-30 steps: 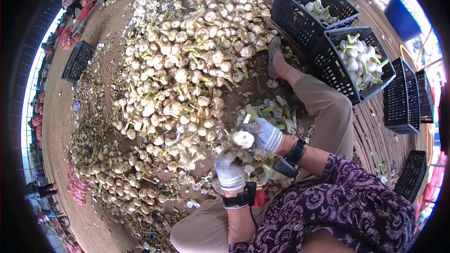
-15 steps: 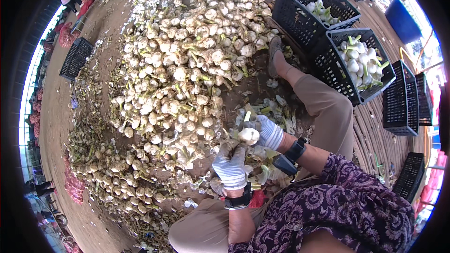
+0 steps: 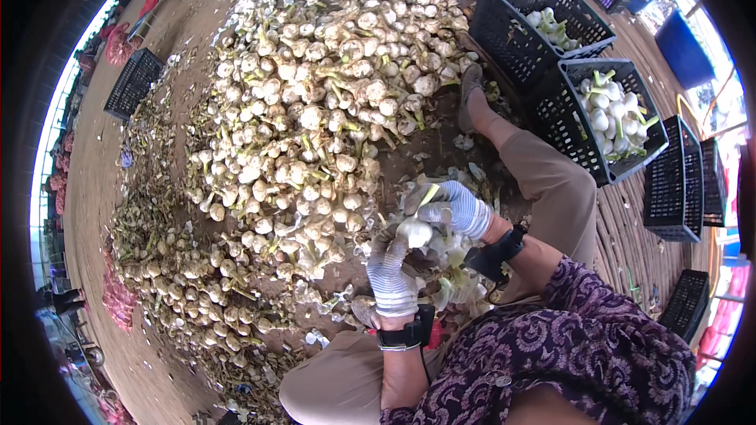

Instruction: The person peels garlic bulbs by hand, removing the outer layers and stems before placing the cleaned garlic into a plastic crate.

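Observation:
A white garlic bulb (image 3: pixel 413 233) with a short green stem is held between my two hands, in front of my bent legs. My left hand (image 3: pixel 390 277), in a striped white glove with dirty grey fingertips, closes around the bulb from below and the left. My right hand (image 3: pixel 458 208), gloved alike, pinches at the stem side with curled fingers; the fingertips are partly hidden. Loose papery garlic skins (image 3: pixel 453 283) lie on the ground beneath both hands. A large heap of unpeeled garlic bulbs (image 3: pixel 315 110) spreads out just beyond my left hand.
A black crate (image 3: pixel 563 110) of cleaned white garlic stands at the right, beside another partly filled crate (image 3: pixel 504 31). More black crates (image 3: pixel 673 181) rest on the slatted surface (image 3: pixel 618 228). Blue tubs (image 3: pixel 683 51) stand at the far right. A red mesh sack (image 3: pixel 118 295) lies at the left.
The bulb has turned in my hands and dropped slightly, showing a cleaner white side. My right hand has shifted a little right. The view has tilted slightly.

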Demonstrator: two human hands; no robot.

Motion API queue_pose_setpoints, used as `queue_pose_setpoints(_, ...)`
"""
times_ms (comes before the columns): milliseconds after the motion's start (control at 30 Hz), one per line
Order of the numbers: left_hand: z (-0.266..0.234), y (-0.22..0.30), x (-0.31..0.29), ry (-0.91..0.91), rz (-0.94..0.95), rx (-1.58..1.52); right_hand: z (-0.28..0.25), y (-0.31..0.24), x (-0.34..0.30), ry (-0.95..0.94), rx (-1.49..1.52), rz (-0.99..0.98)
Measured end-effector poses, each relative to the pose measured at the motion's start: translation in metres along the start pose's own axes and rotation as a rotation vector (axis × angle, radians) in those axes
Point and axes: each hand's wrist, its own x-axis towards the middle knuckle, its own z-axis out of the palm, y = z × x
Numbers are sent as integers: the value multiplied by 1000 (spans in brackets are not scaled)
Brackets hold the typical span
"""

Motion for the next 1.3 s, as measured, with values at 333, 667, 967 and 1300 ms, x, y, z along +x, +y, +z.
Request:
queue_pose_setpoints(333, -9, 1, -10, 193, 250, 162, 13, 7, -3, 183, 234, 156)
queue_pose_setpoints(667, -9, 8, -19, 137, 171, 383, 21, 1, 3, 96, 255, 19)
queue_pose_setpoints(967, -53, 42, -46, 103, 319, 96, 107, -21, 15, -55, -251, -42)
queue_pose_setpoints(1300, -274, 183, -284, 741, 1267, -337, 120, 7, 43, -146, 106, 304)
